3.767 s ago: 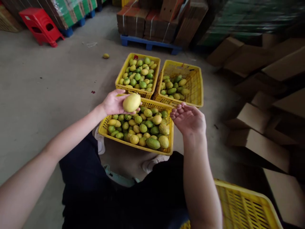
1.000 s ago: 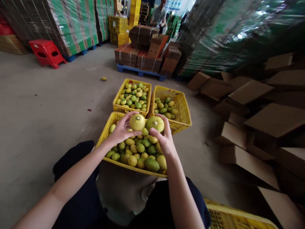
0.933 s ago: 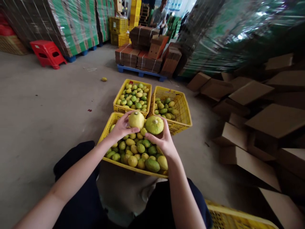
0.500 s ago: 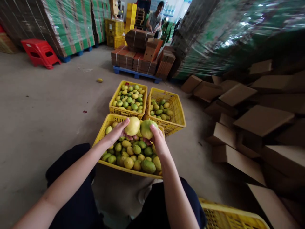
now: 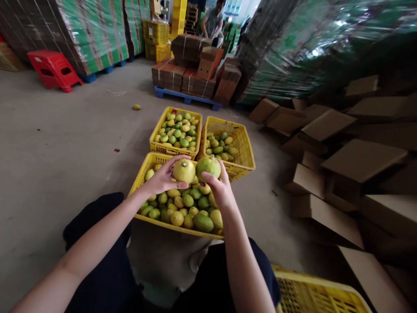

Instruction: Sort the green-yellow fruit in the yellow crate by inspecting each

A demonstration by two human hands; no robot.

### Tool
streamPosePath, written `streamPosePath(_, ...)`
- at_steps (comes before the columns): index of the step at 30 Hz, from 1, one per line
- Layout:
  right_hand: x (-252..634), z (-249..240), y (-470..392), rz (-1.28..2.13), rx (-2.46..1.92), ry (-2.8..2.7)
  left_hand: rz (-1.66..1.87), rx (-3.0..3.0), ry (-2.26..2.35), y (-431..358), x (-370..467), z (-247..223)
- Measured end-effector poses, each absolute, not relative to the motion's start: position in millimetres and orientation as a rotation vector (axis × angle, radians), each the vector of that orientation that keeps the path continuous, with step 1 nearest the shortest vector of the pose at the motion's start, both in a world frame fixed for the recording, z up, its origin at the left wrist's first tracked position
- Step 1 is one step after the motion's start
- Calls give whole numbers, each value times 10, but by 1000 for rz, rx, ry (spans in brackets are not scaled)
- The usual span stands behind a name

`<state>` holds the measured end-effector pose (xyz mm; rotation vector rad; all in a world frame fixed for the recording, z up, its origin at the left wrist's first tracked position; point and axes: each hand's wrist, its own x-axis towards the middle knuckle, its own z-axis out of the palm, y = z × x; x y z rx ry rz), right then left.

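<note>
Above the nearest yellow crate (image 5: 138, 182), my left hand (image 5: 164, 177) grips a pale yellow lemon (image 5: 184, 171) with its stem end facing up. Close beside it, my right hand (image 5: 220, 182) holds a greener lemon (image 5: 208, 167), thumb across its near side. The two fruits are side by side with a narrow gap. Under my hands the crate is filled with yellow and green lemons (image 5: 188, 200). My wrists and hands cover part of its far rim.
Behind it stand a full lemon crate (image 5: 153, 143) and a partly filled one (image 5: 244, 150). Cardboard boxes (image 5: 365, 161) lie heaped at right. One lemon (image 5: 136, 107) and a red stool (image 5: 54, 69) are on the floor. A person (image 5: 213, 21) works behind a loaded blue pallet (image 5: 187, 98).
Both hands have turned the lemons, so the yellow one now shows its stem end. My left thumb has moved from the top of its lemon to below it.
</note>
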<state>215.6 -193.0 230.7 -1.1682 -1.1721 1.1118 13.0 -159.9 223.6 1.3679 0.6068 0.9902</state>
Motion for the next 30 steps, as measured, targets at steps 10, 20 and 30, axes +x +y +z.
streamPosePath(10,2092,2470,-1963,1056,-1013,-1288,1112,1503,636,-1557,157,2141)
streamPosePath(20,2045,2548,-2019,1082,-1114,-1171,1087,1391,602,-1605,162,2222)
streamPosePath(30,1983,2507,-1952,1352,-1191,-935,965,1039,654,-1549,232,2119)
